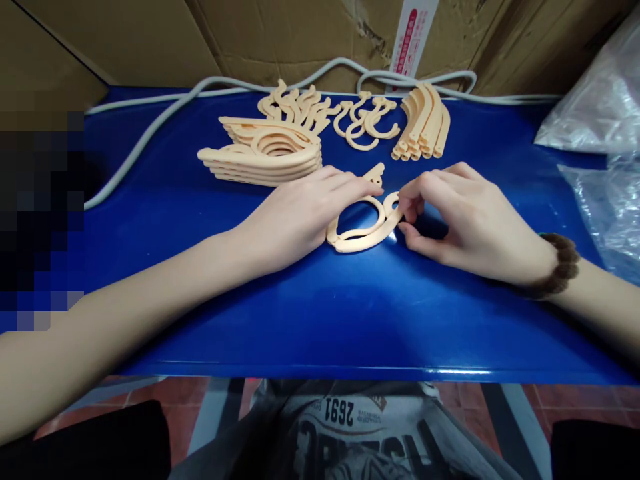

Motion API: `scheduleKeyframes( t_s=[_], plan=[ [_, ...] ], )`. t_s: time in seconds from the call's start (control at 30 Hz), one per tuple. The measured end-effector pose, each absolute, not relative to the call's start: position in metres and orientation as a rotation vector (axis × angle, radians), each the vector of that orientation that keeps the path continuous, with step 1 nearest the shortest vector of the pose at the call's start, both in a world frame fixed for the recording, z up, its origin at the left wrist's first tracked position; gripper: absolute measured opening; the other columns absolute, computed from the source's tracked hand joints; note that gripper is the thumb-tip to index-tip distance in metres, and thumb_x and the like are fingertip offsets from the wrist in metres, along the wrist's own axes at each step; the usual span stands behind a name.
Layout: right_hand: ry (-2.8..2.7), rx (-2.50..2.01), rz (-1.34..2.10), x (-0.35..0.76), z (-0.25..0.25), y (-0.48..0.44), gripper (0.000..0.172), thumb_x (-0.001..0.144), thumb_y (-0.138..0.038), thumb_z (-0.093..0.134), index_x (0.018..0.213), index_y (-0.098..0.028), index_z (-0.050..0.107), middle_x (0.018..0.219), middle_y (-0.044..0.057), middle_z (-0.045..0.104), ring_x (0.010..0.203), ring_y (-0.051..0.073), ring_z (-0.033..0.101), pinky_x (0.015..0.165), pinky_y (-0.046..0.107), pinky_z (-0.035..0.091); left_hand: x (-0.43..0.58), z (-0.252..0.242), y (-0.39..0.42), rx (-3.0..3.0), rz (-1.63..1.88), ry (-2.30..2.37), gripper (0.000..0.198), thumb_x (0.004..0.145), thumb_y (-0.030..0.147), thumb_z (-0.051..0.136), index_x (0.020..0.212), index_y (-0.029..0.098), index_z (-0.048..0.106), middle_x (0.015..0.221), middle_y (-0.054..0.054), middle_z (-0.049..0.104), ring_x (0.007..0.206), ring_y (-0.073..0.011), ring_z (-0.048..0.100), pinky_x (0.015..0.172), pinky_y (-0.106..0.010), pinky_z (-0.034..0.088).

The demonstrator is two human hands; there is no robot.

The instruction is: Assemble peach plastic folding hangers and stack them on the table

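- The left hand (307,213) covers one side of a cream-colored piece (364,244), hiding its outline there.
- Fingers of the right hand (465,217) obscure the piece's right end.
- Pixel blocks (40,220) mask the far left.
- A clear plastic bag (597,107) runs out of frame at right.
- Small print on a white label (424,30), cropped at top, is illegible.
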State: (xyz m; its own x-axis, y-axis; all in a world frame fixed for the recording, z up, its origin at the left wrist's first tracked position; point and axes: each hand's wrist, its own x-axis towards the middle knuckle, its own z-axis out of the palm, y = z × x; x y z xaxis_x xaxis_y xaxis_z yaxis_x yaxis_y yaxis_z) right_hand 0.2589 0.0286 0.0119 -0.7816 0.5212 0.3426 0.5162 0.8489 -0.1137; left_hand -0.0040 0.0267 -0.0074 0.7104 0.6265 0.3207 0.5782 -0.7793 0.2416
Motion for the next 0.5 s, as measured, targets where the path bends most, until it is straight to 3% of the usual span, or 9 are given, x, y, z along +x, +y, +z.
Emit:
scheduleKeyframes(
  t_s=[0.1,0.27,0.5],
  plan=[
    [-2.665,-0.787,0.027,0.2585,0.013,0.028,0.011,0.088,-0.019,0.055,0.097,-0.023,0.05,0.088,0.003,0.068,0.077,0.023,0.064,0.081,0.044,0.045,-0.0033,-0.0098,0.0285,2.815,0.635,0.929,0.045,0.102,0.01,0.038,0.143,0.021,0.055,0.137,-0.007,0.067,0.119,-0.0238,0.064,0.102,-0.041,0.055],
    [-2.7,-0.949,-0.009,0.2574,0.0186,0.025,0.007,0.091,-0.027,0.049,0.097,-0.025,0.053,0.087,0.007,0.067,0.077,0.027,0.062,0.081,0.048,0.044,-0.0021,-0.0146,0.0301,2.872,0.705,0.864,0.054,0.098,0.005,0.038,0.149,0.023,0.048,0.155,-0.009,0.054,0.143,-0.0288,0.049,0.119,-0.055,0.042],
    [-2.674,-0.965,-0.013,0.2577,0.019,0.0257,0.011,0.096,-0.033,0.048,0.098,-0.025,0.055,0.086,0.008,0.067,0.076,0.029,0.061,0.082,0.05,0.044,-0.0026,-0.0104,0.0271,2.824,0.657,0.719,0.057,0.095,0.013,0.049,0.152,0.021,0.043,0.159,-0.015,0.049,0.151,-0.0316,0.041,0.125,-0.06,0.035]
  ],
)
